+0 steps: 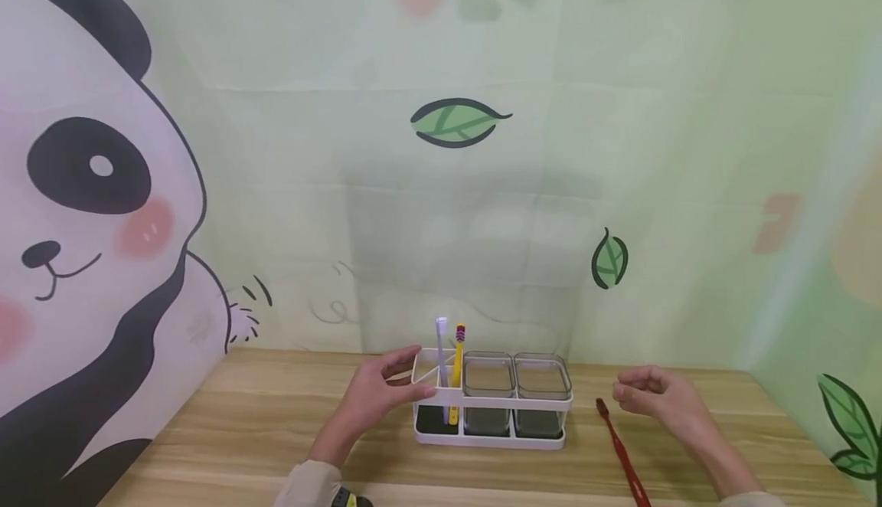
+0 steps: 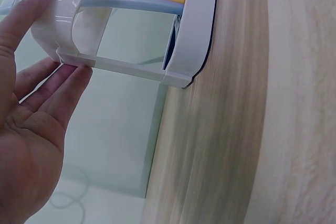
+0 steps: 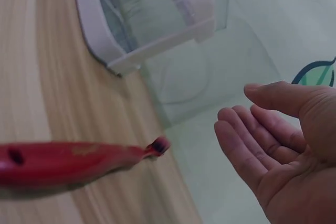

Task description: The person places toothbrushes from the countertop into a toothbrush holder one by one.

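Note:
A white toothbrush holder (image 1: 491, 440) stands on the wooden table, its left end gripped by my left hand (image 1: 375, 388). The thumb lies on the front of the upper rim, and the other fingers are at its side. A pale purple toothbrush (image 1: 442, 350) and a yellow toothbrush (image 1: 458, 361) stand upright in the left compartment, bristles up. My right hand (image 1: 658, 398) is to the right of the holder, fingers loosely bent and holding nothing. Below that hand, a red toothbrush (image 1: 622, 449) lies on the table with its dark bristle head pointing away from me.
Two clear square cups (image 1: 488, 377) sit side by side in the middle and right slots of the holder. Behind the wooden table (image 1: 241, 415) hangs a pale green printed cloth (image 1: 289, 147) with a panda and leaves.

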### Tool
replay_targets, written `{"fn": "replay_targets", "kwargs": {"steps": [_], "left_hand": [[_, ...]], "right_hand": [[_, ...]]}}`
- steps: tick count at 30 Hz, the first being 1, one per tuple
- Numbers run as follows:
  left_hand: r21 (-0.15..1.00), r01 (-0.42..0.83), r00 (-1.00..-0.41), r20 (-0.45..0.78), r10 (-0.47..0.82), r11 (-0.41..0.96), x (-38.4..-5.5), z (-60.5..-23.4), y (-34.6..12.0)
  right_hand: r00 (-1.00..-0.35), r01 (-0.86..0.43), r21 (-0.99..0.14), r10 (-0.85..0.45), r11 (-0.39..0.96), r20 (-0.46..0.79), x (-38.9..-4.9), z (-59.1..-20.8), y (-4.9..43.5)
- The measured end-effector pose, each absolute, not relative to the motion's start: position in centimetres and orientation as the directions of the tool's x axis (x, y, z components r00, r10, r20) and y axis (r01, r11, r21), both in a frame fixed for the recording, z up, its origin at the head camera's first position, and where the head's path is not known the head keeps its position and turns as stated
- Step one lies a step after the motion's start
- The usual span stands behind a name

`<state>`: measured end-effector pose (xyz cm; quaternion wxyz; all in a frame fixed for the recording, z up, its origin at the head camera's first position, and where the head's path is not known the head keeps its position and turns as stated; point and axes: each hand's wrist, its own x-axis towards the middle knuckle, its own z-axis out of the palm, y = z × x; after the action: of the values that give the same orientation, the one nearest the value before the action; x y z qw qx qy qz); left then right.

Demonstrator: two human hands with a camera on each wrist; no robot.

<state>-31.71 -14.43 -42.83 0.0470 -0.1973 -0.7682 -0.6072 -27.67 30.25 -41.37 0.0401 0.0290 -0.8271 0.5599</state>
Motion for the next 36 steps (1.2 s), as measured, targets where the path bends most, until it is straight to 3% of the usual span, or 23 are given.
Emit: {"fn": "replay_targets", "kwargs": {"steps": [9, 18, 29, 36], "left_hand": [[0.916, 0.356, -0.919, 0.306, 0.247, 0.188, -31.4, -42.6, -14.4], [0.918, 0.357, -0.918, 0.310, 0.249, 0.172, -31.4, -42.7, -14.4], [0.917, 0.351, -0.924, 0.305, 0.232, 0.191, -31.6, -42.8, -14.3], [0.913, 0.353, -0.924, 0.305, 0.231, 0.205, -31.6, -42.8, -14.3]], "right_hand": [[-0.998, -0.026, -0.866, 0.032, 0.500, 0.048, -28.4, -43.1, 31.0], [-0.999, -0.001, -0.845, 0.031, 0.534, 0.021, -28.5, -45.0, 31.0], [-0.998, -0.058, -0.817, -0.043, 0.573, 0.040, -28.3, -45.4, 30.8], [-0.999, -0.042, -0.806, -0.012, 0.591, 0.043, -28.4, -45.6, 30.1]]}}
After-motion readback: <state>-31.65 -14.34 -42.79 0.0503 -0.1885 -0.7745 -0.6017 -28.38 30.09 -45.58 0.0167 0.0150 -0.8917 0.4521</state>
